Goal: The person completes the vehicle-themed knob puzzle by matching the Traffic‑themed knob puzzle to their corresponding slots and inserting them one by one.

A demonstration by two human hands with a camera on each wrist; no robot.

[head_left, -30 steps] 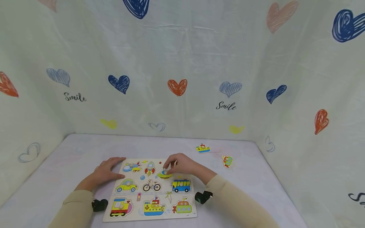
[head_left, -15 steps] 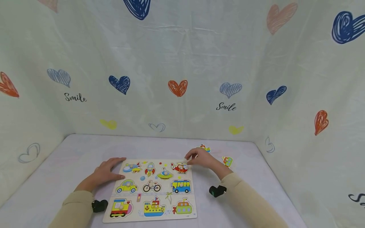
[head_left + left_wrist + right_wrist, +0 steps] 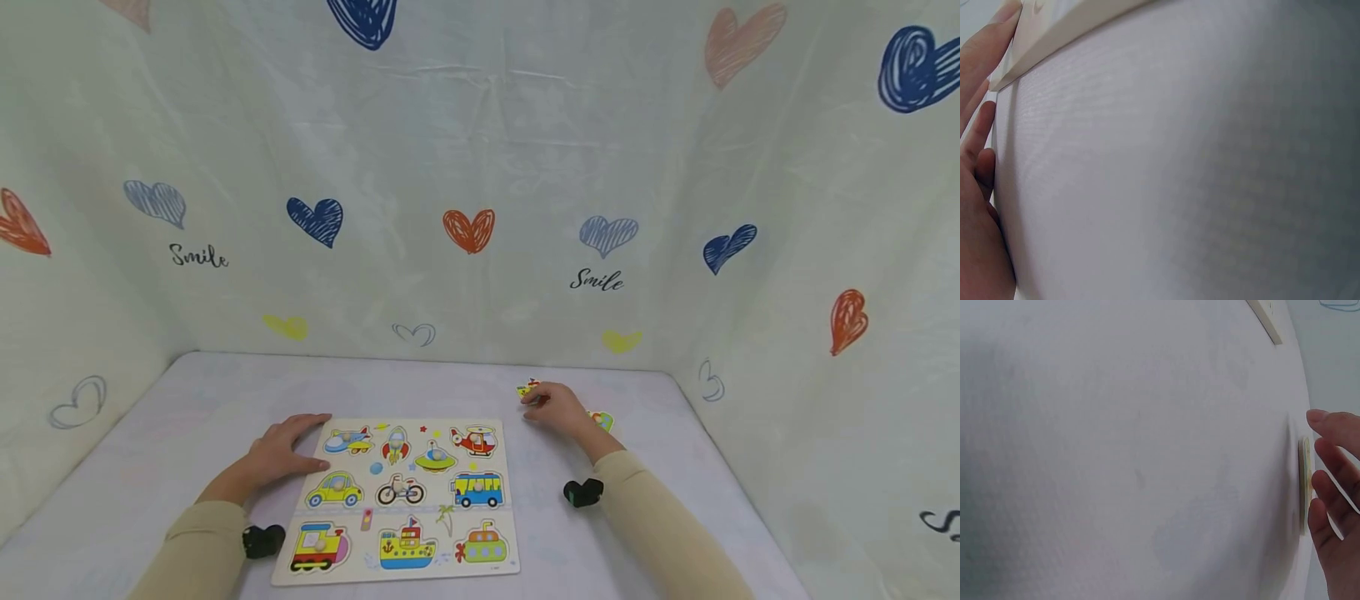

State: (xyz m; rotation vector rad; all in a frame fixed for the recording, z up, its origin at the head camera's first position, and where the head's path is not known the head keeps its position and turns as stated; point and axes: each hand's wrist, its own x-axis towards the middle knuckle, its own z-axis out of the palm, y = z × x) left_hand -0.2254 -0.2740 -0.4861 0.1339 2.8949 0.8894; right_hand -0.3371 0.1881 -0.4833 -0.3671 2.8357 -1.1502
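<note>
A wooden vehicle puzzle board (image 3: 352,575) lies on the table in the head view. My left hand (image 3: 277,452) rests at its upper left edge with fingers spread and thumb on the board. In the left wrist view, that thumb (image 3: 991,47) touches the board's edge (image 3: 1066,34). Beyond the board's upper right corner, my right hand (image 3: 558,408) is over a ship puzzle piece (image 3: 527,389), partly covering it. The right wrist view has this piece (image 3: 1304,487) flat on the table, with the thumb and fingers apart around it.
A green submarine puzzle piece (image 3: 603,420) lies behind the right wrist, partly hidden. Pieces such as a helicopter (image 3: 475,442), a bus (image 3: 477,490) and a train (image 3: 320,547) sit in the board. A curtain (image 3: 480,292) printed with hearts borders the table.
My right hand has left the yellow flying saucer on the board and moved right and away to the ship piece. The helicopter came into sight. My left hand has stayed in place.
</note>
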